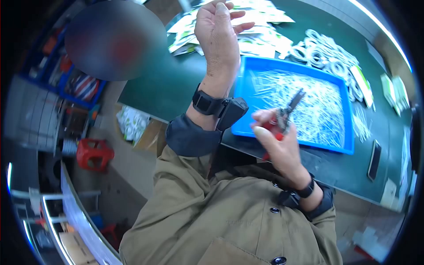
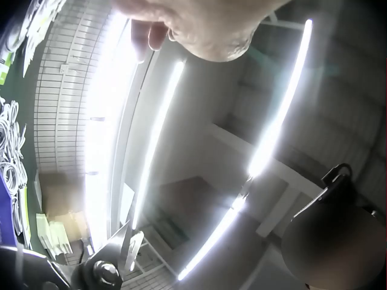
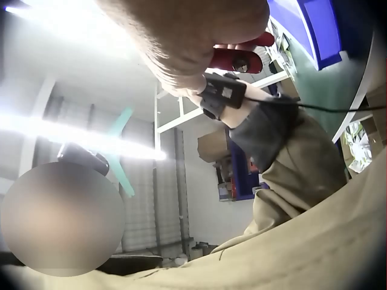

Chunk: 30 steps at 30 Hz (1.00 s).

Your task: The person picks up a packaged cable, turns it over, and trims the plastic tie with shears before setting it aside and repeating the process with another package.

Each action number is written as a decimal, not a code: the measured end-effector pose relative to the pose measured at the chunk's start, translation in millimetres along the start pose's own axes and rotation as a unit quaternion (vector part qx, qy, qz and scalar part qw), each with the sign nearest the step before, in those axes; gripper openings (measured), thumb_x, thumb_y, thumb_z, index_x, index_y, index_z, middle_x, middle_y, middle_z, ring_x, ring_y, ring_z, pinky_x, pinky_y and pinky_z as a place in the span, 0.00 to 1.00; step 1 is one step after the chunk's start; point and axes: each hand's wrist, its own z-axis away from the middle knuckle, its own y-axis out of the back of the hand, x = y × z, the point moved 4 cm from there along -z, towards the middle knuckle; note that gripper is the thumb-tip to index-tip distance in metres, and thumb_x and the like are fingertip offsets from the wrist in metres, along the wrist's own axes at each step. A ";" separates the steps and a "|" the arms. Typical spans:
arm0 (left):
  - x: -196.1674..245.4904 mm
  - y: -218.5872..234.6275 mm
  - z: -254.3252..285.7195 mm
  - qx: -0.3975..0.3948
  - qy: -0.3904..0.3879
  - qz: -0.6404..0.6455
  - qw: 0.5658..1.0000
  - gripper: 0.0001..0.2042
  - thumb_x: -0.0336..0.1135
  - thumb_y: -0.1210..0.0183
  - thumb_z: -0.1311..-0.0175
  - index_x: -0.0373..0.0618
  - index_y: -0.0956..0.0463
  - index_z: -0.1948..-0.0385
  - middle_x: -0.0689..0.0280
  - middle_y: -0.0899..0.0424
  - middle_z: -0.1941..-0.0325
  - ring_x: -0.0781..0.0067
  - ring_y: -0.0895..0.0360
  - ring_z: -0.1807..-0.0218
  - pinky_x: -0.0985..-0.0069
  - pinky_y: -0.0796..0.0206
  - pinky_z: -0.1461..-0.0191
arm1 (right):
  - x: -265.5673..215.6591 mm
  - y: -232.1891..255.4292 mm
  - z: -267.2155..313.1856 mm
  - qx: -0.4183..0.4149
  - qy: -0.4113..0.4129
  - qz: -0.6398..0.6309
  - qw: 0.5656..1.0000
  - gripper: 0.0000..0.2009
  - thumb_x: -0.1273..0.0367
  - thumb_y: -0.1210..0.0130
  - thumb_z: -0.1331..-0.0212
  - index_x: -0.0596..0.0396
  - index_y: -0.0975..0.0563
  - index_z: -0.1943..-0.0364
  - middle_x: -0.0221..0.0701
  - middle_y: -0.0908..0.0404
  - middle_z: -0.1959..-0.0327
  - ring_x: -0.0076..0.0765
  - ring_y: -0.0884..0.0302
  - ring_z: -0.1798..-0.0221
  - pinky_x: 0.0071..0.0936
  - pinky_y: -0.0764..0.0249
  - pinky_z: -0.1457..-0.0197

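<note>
Right hand is gripping red-handled cutters, blades pointing over blue tray of white strips on counter, tray probably sitting close for easy reach. Left hand is hovering open, fingers relaxed, near 1 packet pile.

1 red stool, 1 black phone

Blue tray, green tabletop, khaki jacket, red stool
</note>
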 end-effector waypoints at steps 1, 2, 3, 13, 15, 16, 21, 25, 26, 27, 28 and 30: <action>-7.6 -14.5 2.1 -0.013 -0.008 0.004 1.000 0.14 0.38 0.51 0.17 0.36 0.28 0.43 0.58 0.23 0.47 0.67 0.19 0.51 0.69 0.15 0.55 | -2.5 -5.7 -3.5 0.024 0.036 -0.030 0.999 0.12 0.74 0.31 0.41 0.58 0.24 0.58 0.30 0.17 0.57 0.21 0.21 0.57 0.24 0.22 0.51; -13.6 -25.8 5.1 -0.024 -0.017 0.005 1.000 0.14 0.38 0.51 0.17 0.36 0.29 0.43 0.59 0.24 0.47 0.67 0.19 0.51 0.70 0.15 0.55 | -6.9 -5.2 -5.9 0.026 0.038 -0.005 0.999 0.14 0.73 0.29 0.42 0.58 0.25 0.58 0.32 0.17 0.55 0.22 0.20 0.56 0.25 0.21 0.50; -18.8 -35.2 9.0 -0.032 -0.026 0.005 0.999 0.14 0.37 0.51 0.17 0.35 0.29 0.43 0.59 0.24 0.48 0.68 0.19 0.51 0.70 0.15 0.56 | -10.3 -3.8 -7.5 0.025 0.037 0.018 0.999 0.16 0.72 0.28 0.43 0.58 0.26 0.58 0.33 0.17 0.54 0.23 0.19 0.55 0.26 0.21 0.49; -3.8 -75.3 42.5 -0.110 -0.307 -0.181 0.928 0.07 0.29 0.48 0.19 0.35 0.26 0.49 0.60 0.21 0.58 0.74 0.18 0.57 0.79 0.19 0.60 | -3.2 4.3 -11.1 0.059 -0.003 0.090 0.994 0.20 0.65 0.29 0.41 0.61 0.21 0.50 0.30 0.17 0.62 0.23 0.20 0.61 0.27 0.21 0.53; -0.4 -80.2 46.1 -0.171 -0.473 -0.283 0.817 0.07 0.28 0.41 0.26 0.41 0.22 0.51 0.61 0.20 0.56 0.69 0.16 0.55 0.75 0.18 0.62 | 4.7 2.5 -11.8 0.066 -0.010 0.062 0.996 0.18 0.65 0.30 0.40 0.62 0.20 0.53 0.30 0.16 0.63 0.22 0.20 0.61 0.26 0.21 0.53; -5.2 -81.7 47.7 -0.206 -0.535 -0.304 0.761 0.11 0.29 0.35 0.32 0.46 0.20 0.50 0.62 0.19 0.52 0.63 0.15 0.52 0.69 0.15 0.62 | 6.6 1.9 -11.9 0.063 -0.016 0.055 0.996 0.18 0.65 0.30 0.40 0.62 0.20 0.53 0.31 0.16 0.62 0.22 0.20 0.61 0.26 0.21 0.52; -12.5 -79.1 56.0 -0.219 -0.412 -0.240 0.851 0.08 0.25 0.36 0.30 0.45 0.20 0.53 0.60 0.17 0.52 0.67 0.12 0.60 0.78 0.16 0.65 | 11.0 1.4 -7.1 0.040 -0.033 -0.047 0.998 0.18 0.63 0.31 0.38 0.63 0.20 0.52 0.32 0.15 0.61 0.22 0.19 0.61 0.24 0.21 0.52; -35.5 -70.2 47.6 -0.107 0.053 0.104 0.987 0.05 0.27 0.40 0.24 0.39 0.23 0.53 0.60 0.17 0.57 0.70 0.12 0.63 0.80 0.15 0.64 | 0.9 5.6 -4.9 0.004 -0.048 -0.066 0.997 0.20 0.60 0.32 0.36 0.64 0.20 0.51 0.32 0.15 0.62 0.24 0.17 0.60 0.25 0.20 0.52; -48.1 -67.2 48.5 -0.068 0.167 0.195 0.964 0.06 0.28 0.42 0.22 0.37 0.24 0.51 0.60 0.17 0.57 0.72 0.13 0.64 0.80 0.15 0.63 | -2.1 8.1 -5.3 0.002 -0.045 -0.040 0.998 0.20 0.60 0.32 0.36 0.64 0.20 0.51 0.32 0.15 0.62 0.24 0.18 0.60 0.25 0.20 0.52; -53.6 -66.0 48.8 -0.060 0.233 0.255 0.936 0.06 0.28 0.42 0.22 0.37 0.24 0.51 0.59 0.17 0.57 0.72 0.13 0.64 0.80 0.15 0.62 | -4.3 10.2 -5.6 0.000 -0.041 -0.014 0.999 0.20 0.60 0.32 0.36 0.64 0.21 0.51 0.32 0.15 0.62 0.24 0.18 0.60 0.25 0.20 0.52; -57.2 -64.7 49.2 -0.052 0.298 0.313 0.900 0.06 0.28 0.42 0.22 0.37 0.24 0.51 0.59 0.16 0.57 0.72 0.13 0.64 0.80 0.15 0.62 | -4.7 12.3 -5.4 0.001 -0.042 -0.006 0.999 0.20 0.60 0.32 0.36 0.64 0.21 0.51 0.32 0.15 0.63 0.24 0.18 0.60 0.25 0.20 0.52; -61.6 -68.1 52.3 -0.048 0.377 0.373 0.847 0.05 0.27 0.42 0.22 0.39 0.23 0.51 0.59 0.15 0.57 0.72 0.13 0.65 0.82 0.16 0.64 | -5.3 16.2 -5.1 0.004 -0.045 0.010 0.999 0.20 0.60 0.31 0.37 0.64 0.21 0.52 0.33 0.15 0.63 0.24 0.18 0.60 0.25 0.20 0.52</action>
